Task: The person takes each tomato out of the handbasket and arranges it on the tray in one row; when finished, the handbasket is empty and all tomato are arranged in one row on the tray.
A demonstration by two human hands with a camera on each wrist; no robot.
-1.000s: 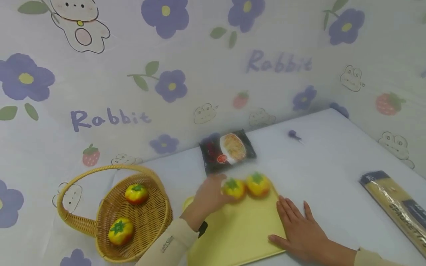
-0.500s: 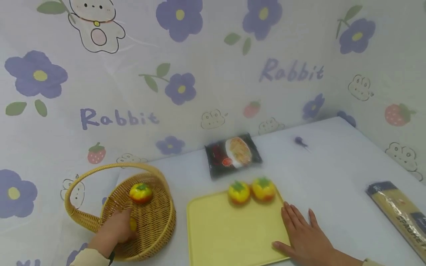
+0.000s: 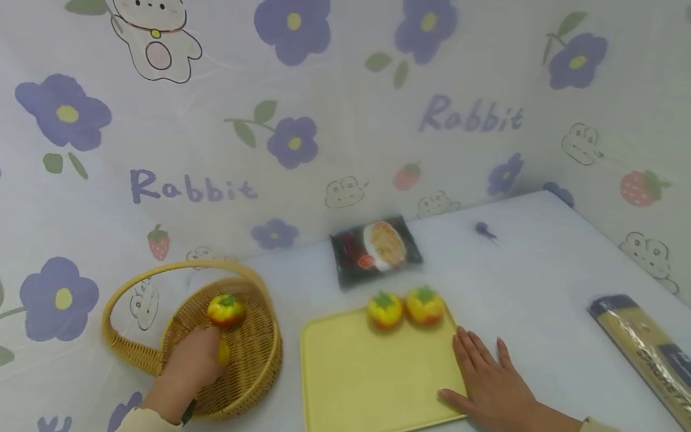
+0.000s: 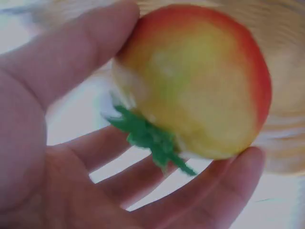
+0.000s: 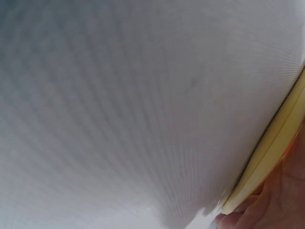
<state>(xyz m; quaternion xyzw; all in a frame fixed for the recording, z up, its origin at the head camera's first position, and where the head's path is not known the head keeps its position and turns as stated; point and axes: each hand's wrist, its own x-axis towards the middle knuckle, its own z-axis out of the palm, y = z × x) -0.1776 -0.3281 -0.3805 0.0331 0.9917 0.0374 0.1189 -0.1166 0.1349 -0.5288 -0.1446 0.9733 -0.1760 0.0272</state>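
Inside the wicker basket point(image 3: 254, 354), my left hand point(image 3: 191, 363) grips a yellow-and-red tomato point(image 4: 200, 81) with a green leafy top. In the left wrist view the thumb lies on one side of it and the fingertips on the other; the head view shows only a sliver past the hand. Another tomato point(image 3: 225, 311) sits just beyond, toward the basket's back. My right hand point(image 3: 493, 381) lies flat, fingers straight, against the right edge of a yellow tray point(image 3: 372, 372). Two similar tomatoes, one left point(image 3: 385, 310) and one right point(image 3: 424, 306), stand side by side at the tray's back edge.
Behind the tray lies a black food packet point(image 3: 376, 251). A spaghetti bag point(image 3: 642, 354) lies at the far right, and a small purple item point(image 3: 484, 231) near the back. The basket's tall handle point(image 3: 178, 267) arches over its left and back sides.
My left hand has moved from the tomatoes on the tray, left into the basket, and taken hold of the front tomato there. My right hand stays at the tray's edge.
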